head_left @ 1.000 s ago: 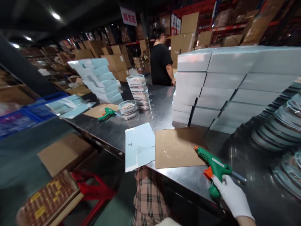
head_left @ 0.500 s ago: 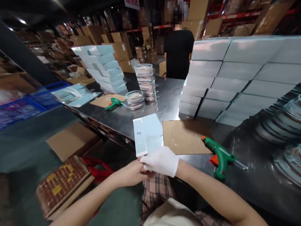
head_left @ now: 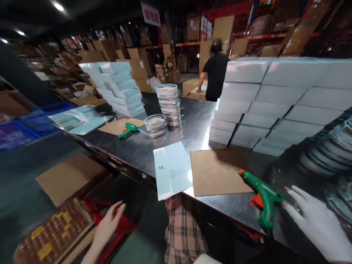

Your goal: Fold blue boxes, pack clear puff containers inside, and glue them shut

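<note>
- While its nozzle (head_left: 241, 171) points up and to the left, over the right edge of the cardboard (head_left: 217, 172), the nearer green glue gun (head_left: 261, 189) lies on the metal table (head_left: 132, 154), just beside the right hand.
- Its long axis slants from upper left to lower right, the glue stick (head_left: 298, 209) running out of the back end; the handle (head_left: 266, 214) angles down toward the near table edge, with the orange trigger (head_left: 257, 201) on its left side.
- The white-gloved right hand (head_left: 317, 220) is open around the stick's end, fingers spread, clenching nothing; whether it touches the stick, I cannot tell.
- The bare left hand (head_left: 108, 220) is empty, fingers loosely parted, above the red frame (head_left: 121, 229) off the table.
- Left of the cardboard lies a pale blue sheet (head_left: 172, 170).
- White boxes (head_left: 244, 95) rise behind the cardboard; clear round containers (head_left: 330, 150) stand at right.
</note>
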